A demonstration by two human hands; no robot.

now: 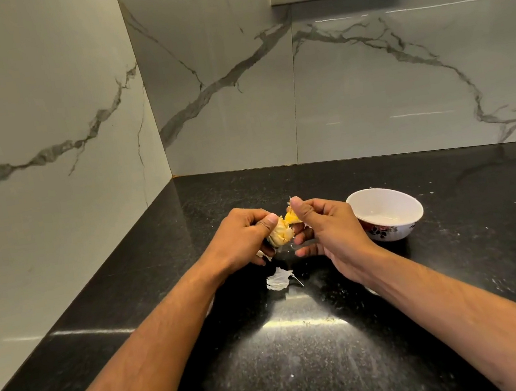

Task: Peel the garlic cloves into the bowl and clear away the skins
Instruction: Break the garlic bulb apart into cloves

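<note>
Skin (pixel 279 279) on counter (pixel 306 369), L of bowl (pixel 385 213); above it L hand (pixel 243 240) & R hand (pixel 323 229) pinch garlic (pixel 279 233) (half-peeled)

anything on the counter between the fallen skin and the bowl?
Head view: that stretch of black countertop between the garlic skin and the bowl looks bare, though the right hand hangs over part of it.

I count my two hands, left hand (pixel 243 240) and right hand (pixel 323 229), one garlic (pixel 279 233), one bowl (pixel 385 213), one skin (pixel 277 279) at centre frame.
</note>
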